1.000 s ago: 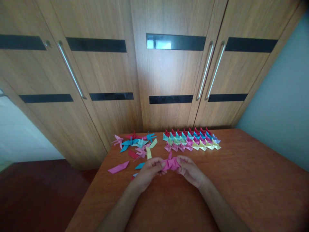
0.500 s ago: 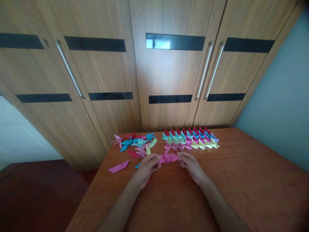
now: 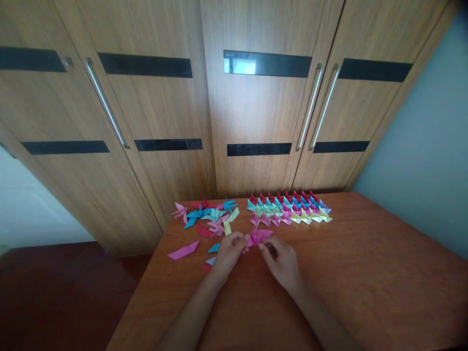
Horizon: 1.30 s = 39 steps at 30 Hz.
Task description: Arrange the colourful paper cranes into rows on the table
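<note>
A bright pink paper crane (image 3: 260,236) is held just above the table, its right wing spread outward. My left hand (image 3: 231,251) is closed in a pinch on the crane's left side, which the fingers partly cover. On the other side, my right hand (image 3: 283,263) has its thumb and forefinger at the lower edge of the right wing. Past the crane stand rows of small folded paper cranes (image 3: 285,209) in red, blue, green, pink and yellow. Loose folded pieces lie left of my left hand, among them a blue crane (image 3: 199,214) and a flat pink piece (image 3: 184,250).
The brown wooden table (image 3: 365,273) reaches back to a wooden wardrobe (image 3: 256,112) with metal handles. Its left edge drops to a dark red floor (image 3: 73,292). A pale wall (image 3: 420,161) rises at the right.
My right hand has moved inward and turned, its thumb now under the wing. The pink crane has tilted, its right wing rising. My left hand stays on its side.
</note>
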Available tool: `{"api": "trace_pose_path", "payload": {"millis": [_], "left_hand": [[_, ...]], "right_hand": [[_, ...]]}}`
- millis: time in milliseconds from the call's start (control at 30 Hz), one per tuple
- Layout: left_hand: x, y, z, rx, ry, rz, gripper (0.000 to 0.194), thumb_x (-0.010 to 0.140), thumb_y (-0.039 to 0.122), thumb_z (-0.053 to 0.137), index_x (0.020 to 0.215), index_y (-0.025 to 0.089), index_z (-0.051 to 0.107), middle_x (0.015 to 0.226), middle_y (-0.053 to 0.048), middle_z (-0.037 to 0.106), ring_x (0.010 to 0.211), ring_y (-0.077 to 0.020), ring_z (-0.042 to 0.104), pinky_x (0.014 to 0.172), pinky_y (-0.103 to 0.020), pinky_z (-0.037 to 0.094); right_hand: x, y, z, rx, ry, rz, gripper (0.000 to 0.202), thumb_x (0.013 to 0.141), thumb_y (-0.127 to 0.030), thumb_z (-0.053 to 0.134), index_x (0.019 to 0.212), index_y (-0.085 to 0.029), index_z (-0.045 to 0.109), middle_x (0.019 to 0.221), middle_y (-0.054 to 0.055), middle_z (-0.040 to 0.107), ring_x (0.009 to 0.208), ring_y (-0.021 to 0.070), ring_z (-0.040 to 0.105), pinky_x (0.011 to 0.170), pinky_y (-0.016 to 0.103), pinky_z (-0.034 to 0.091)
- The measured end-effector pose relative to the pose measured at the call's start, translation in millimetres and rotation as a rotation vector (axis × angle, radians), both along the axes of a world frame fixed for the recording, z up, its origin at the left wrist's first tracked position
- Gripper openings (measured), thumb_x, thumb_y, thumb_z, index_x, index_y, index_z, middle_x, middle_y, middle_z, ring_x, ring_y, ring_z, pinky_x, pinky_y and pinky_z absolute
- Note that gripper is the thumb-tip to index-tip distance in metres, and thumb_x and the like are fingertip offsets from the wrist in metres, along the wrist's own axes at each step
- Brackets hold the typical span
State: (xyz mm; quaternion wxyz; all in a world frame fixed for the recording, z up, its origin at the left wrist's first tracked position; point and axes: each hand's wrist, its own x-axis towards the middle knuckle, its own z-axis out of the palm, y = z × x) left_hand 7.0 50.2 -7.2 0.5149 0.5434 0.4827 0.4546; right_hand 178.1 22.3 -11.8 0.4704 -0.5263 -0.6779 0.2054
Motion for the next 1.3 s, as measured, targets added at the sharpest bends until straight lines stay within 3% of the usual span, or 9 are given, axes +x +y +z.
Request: {"api": "trace_pose_path", "payload": {"millis": [233,533,833,1300], "left_hand": [[5,-3,-2.4,-0.001,0.027,-0.056,0.031,0.076,0.046,0.058,0.065,0.017,0.057,0.057,0.001,0.059,0.053,-0.0124,0.052,0.049,-0.021,0.034],[0,2,-1.7,0.070,0.050,-0.008,0.032,0.079,0.045,0.057,0.066,0.016,0.059,0.057,0.000,0.058,0.055,-0.0129,0.052,0.055,-0.022,0.039],[1,0,1.3,0.080,0.030,-0.040,0.029,0.080,0.042,0.055,0.068,0.015,0.059,0.058,0.000,0.058,0.055,-0.0122,0.051,0.055,-0.022,0.039],[1,0,-0.8,0.090,0.039,-0.052,0.029,0.081,0.042,0.054,0.069,0.015,0.059,0.059,0.000,0.059,0.056,-0.0123,0.053,0.056,-0.022,0.040]], "right_hand": [[-1,4,-7.2,0.027,-0.152,-0.039,0.017,0.083,-0.032,0.049,0.075,-0.024,0.062,0.067,0.003,0.062,0.060,0.0166,0.054,0.060,0.026,0.034],[19,26,-5.3,-0.051,-0.444,-0.304,0.019,0.083,-0.032,0.048,0.070,-0.023,0.058,0.067,0.001,0.064,0.058,0.0147,0.056,0.052,0.025,0.026],[14,40,-9.4,-0.137,-0.635,-0.331,0.018,0.086,-0.032,0.048,0.076,-0.022,0.059,0.072,0.003,0.063,0.061,0.0135,0.055,0.052,0.024,0.021],[17,38,-3.4,-0.225,-0.705,-0.340,0.021,0.089,-0.033,0.042,0.084,-0.022,0.059,0.077,0.001,0.065,0.068,0.0142,0.060,0.052,0.023,0.025]]}}
